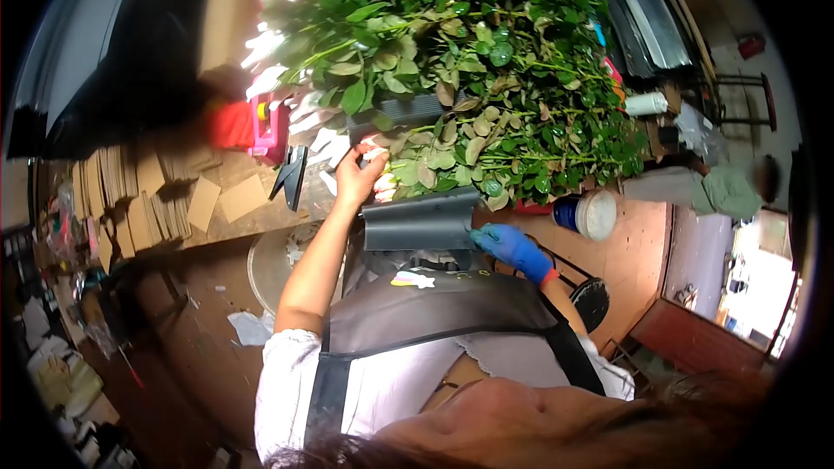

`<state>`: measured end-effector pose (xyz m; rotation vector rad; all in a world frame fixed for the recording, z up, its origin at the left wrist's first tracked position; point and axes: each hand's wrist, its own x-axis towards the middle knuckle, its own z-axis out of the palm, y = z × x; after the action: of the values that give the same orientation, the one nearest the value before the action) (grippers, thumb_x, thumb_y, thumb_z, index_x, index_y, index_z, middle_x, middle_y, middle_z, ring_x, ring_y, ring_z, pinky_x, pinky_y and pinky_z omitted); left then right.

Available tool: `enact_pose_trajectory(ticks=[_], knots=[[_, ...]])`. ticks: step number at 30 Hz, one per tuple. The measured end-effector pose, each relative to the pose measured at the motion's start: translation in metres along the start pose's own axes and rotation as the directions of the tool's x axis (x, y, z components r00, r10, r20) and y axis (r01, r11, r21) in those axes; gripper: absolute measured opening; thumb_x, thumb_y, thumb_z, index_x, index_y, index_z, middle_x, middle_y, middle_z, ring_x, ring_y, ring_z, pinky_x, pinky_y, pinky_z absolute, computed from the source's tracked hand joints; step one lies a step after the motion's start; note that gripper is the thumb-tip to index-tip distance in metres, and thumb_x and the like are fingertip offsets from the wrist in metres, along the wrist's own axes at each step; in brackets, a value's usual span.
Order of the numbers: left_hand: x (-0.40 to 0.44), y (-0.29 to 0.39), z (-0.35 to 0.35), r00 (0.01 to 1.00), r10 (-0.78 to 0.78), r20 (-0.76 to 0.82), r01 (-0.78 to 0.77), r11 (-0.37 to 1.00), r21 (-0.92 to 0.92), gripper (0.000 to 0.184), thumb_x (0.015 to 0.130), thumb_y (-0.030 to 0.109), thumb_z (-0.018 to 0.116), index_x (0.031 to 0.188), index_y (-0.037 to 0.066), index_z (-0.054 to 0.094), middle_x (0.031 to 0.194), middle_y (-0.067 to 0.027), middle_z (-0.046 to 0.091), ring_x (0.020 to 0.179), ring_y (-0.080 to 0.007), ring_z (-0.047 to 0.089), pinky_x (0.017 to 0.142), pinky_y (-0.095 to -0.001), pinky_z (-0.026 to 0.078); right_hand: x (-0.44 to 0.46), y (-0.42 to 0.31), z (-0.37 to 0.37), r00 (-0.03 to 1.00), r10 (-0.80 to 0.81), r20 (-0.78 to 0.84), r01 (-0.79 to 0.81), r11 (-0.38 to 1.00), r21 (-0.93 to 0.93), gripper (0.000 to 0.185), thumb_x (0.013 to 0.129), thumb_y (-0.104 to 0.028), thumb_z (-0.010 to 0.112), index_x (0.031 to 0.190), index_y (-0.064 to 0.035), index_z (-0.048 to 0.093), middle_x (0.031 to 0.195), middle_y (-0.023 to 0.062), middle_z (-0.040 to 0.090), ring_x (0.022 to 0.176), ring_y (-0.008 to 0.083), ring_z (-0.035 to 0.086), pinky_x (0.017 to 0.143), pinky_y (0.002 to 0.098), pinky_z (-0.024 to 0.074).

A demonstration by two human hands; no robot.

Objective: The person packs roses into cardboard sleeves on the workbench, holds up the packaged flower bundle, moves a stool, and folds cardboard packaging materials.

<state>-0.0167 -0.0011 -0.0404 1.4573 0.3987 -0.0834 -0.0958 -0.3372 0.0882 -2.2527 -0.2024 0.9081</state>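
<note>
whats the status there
Bare left hand at pale flower heads. Blue-gloved right hand at edge of curved dark-grey sheet. Leafy green stems crowd beyond.

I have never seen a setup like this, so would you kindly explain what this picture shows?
There is no machine here: a person works with their own two hands. The one picture comes from a camera worn on the head, looking forward and down, so the wearer's apron shows near the bottom. On the table lies a large heap of leafy stems, with brown cardboard pieces off to the left. The bare left hand is at some pale flower heads near the close edge of the heap. The right hand, in a blue glove, is at the edge of a dark grey sheet; how firmly either hand holds on is hard to tell.
</note>
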Motion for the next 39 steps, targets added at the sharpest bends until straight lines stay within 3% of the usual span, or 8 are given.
enact_pose_trajectory(ticks=[9,12,14,16,19,23,35,39], knots=[[0.004,-0.014,-0.008,0.992,0.125,0.035,-0.129,0.974,0.184,0.031,0.091,0.025,0.067,0.110,0.001,0.068,0.104,-0.0105,0.073,0.091,-0.0193,0.066,0.087,-0.0328,0.052,0.033,-0.102,-0.037,0.977,-0.151,-0.154,0.157,0.006,0.988,0.042,0.107,-0.025,0.052,0.139,0.0026,0.049,0.139,0.0224,0.056,0.126,0.0320,0.058,0.109,0.0441,0.0475],[-0.005,-0.008,-0.020,0.999,0.008,0.049,-0.014,0.992,0.129,0.040,0.097,0.034,0.062,0.121,0.003,0.068,0.108,-0.0107,0.072,0.097,-0.0191,0.067,0.086,-0.0327,0.052,0.112,-0.087,-0.027,0.814,-0.551,-0.183,0.580,0.753,0.311,0.037,0.088,-0.028,0.073,0.117,-0.0080,0.064,0.122,0.0132,0.064,0.115,0.0322,0.061,0.101,0.0433,0.0483],[-0.003,-0.004,-0.034,0.989,-0.131,0.070,0.138,0.983,-0.117,0.042,0.101,0.042,0.060,0.115,0.004,0.070,0.096,-0.0030,0.070,0.084,-0.0150,0.066,0.070,-0.0329,0.052,0.139,-0.088,-0.021,0.752,-0.655,-0.069,0.619,0.739,-0.267,0.036,0.078,-0.032,0.080,0.105,-0.0118,0.067,0.113,0.0101,0.064,0.109,0.0316,0.061,0.096,0.0432,0.0483],[-0.020,0.019,-0.054,0.986,-0.163,-0.037,0.166,0.938,0.305,0.031,0.101,0.031,0.060,0.100,0.001,0.070,0.082,-0.0043,0.068,0.074,-0.0180,0.063,0.068,-0.0361,0.049,0.154,-0.094,-0.011,0.808,-0.585,-0.066,0.455,0.692,-0.560,0.036,0.069,-0.036,0.083,0.094,-0.0146,0.068,0.105,0.0081,0.063,0.102,0.0305,0.061,0.090,0.0435,0.0478],[-0.057,0.074,-0.040,0.833,0.541,0.115,-0.441,0.524,0.728,0.018,0.091,0.019,0.069,0.083,0.003,0.067,0.081,-0.0142,0.068,0.079,-0.0335,0.068,0.070,-0.0454,0.054,0.165,-0.099,-0.010,0.845,-0.528,-0.084,0.405,0.734,-0.546,0.039,0.067,-0.040,0.085,0.092,-0.0157,0.067,0.100,0.0083,0.062,0.099,0.0297,0.061,0.089,0.0449,0.0476],[-0.020,0.092,-0.004,0.544,0.596,0.590,-0.821,0.235,0.520,0.050,0.091,0.020,0.070,0.135,0.003,0.056,0.134,-0.0179,0.061,0.123,-0.0346,0.059,0.105,-0.0444,0.047,0.174,-0.087,-0.008,0.793,-0.607,-0.050,0.442,0.630,-0.638,0.050,0.067,-0.043,0.083,0.102,-0.0124,0.064,0.108,0.0115,0.061,0.103,0.0330,0.059,0.088,0.0458,0.0472],[-0.009,0.041,-0.002,0.640,0.386,0.665,-0.738,0.067,0.672,0.066,0.086,0.045,0.066,0.136,0.004,0.058,0.145,-0.0144,0.054,0.137,-0.0303,0.047,0.118,-0.0496,0.030,0.198,-0.159,-0.016,0.823,-0.314,0.474,0.563,0.335,-0.755,0.029,0.082,-0.041,0.071,0.093,-0.0139,0.071,0.095,0.0138,0.070,0.088,0.0338,0.066,0.078,0.0472,0.0520],[0.007,-0.003,0.010,0.571,0.565,0.595,-0.579,-0.237,0.780,0.052,0.096,0.036,0.050,0.144,0.015,0.053,0.146,-0.0090,0.055,0.133,-0.0250,0.053,0.114,-0.0477,0.038,0.201,-0.242,0.058,0.449,-0.833,0.323,0.873,0.332,-0.357,0.026,0.083,-0.038,0.066,0.091,-0.0140,0.071,0.086,0.0141,0.068,0.078,0.0352,0.067,0.071,0.0496,0.0515]])
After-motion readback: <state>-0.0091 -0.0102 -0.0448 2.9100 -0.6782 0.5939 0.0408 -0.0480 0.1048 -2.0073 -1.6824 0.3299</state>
